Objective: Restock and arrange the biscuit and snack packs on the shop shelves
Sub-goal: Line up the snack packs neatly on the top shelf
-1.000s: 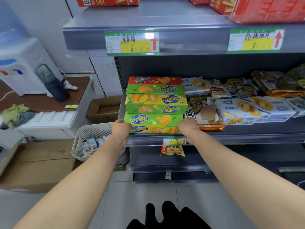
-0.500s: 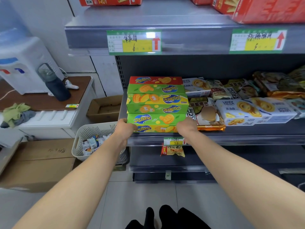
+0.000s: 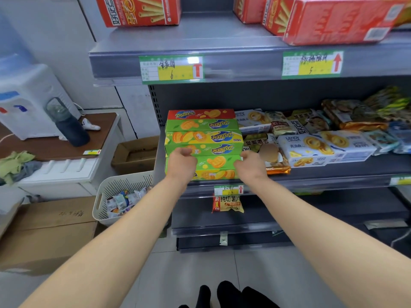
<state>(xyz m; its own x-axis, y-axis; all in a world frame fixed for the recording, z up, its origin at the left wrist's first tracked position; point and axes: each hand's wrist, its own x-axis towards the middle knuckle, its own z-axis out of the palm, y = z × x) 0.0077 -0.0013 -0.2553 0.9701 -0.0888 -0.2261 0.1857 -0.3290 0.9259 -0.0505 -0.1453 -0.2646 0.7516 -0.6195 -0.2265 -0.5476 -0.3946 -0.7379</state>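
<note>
1. Gripping the right end of the lowest green Zecheese box [image 3: 216,166], the right hand [image 3: 251,166] has its thumb at the box's upper front corner, and its fingers wrap round the end, out of sight.
2. The left hand [image 3: 181,163] lies against the front of the box stack [image 3: 203,138]. Its fingers are curled at the seam between the lowest box and the one above, and I cannot tell whether they grasp anything.
3. The stack, green boxes with a red one on top, stands at the left end of the middle shelf [image 3: 333,174].
4. Landy cookie packs [image 3: 311,145] lie further right on that shelf.
5. A white basket [image 3: 115,190] of small packets stands just left of the shelving.
</note>
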